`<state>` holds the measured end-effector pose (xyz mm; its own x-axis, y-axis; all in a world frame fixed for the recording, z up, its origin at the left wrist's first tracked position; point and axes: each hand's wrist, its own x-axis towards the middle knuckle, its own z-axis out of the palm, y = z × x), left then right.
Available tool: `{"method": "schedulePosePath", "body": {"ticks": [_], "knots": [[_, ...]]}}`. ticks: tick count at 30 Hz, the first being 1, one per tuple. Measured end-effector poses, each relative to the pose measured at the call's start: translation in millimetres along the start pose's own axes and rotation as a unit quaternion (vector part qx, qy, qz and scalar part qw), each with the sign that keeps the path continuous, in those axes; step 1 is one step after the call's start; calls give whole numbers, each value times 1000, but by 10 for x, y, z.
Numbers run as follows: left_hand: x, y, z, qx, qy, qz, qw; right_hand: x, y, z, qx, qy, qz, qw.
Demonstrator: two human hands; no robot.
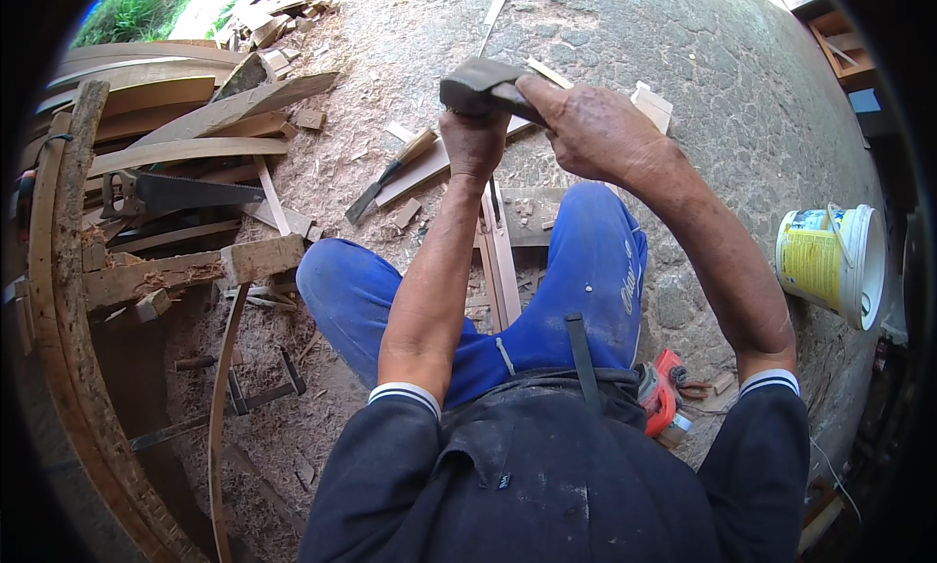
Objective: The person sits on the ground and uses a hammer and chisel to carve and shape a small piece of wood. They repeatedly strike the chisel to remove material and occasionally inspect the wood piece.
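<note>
My right hand (595,129) is closed round the handle of a hammer (476,83) with a heavy dark head. The head is right above my left hand (473,145), which is a closed fist; whatever it grips is hidden by the fingers and the hammer. Beneath my hands, a narrow wooden piece (503,270) with a dark slot runs between my knees. To the left of my left hand, a chisel (390,176) with a wooden handle lies beside a pale wooden strip (422,176).
Curved boards (185,153) are piled at the left with a handsaw (185,194) on them. A wooden frame (68,300) stands nearer, with a bar clamp (264,397) behind it. By my right hip lies a red power tool (664,392). A white bucket (830,265) lies tipped farther right.
</note>
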<state>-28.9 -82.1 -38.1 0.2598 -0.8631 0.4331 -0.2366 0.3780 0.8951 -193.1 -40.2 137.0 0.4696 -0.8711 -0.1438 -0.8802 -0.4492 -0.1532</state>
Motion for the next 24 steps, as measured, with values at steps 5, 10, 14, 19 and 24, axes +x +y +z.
{"method": "schedulePosePath", "body": {"ticks": [5, 10, 14, 19, 24], "knots": [[87, -40, -17, 30, -23, -119, 992, -69, 121, -216, 149, 73, -19, 986], [54, -199, -30, 5, -46, -128, 991, -61, 245, -960, 224, 451, -159, 849], [3, -87, -20, 51, -29, -92, 994, 132, 62, -819, 77, 265, -24, 961], [-263, 439, -67, -15, 25, -28, 999, -78, 32, 45, 137, -66, 67, 986], [-231, 342, -99, 131, 11, 8, 991, -769, 260, 718, 317, 46, 118, 940]]}}
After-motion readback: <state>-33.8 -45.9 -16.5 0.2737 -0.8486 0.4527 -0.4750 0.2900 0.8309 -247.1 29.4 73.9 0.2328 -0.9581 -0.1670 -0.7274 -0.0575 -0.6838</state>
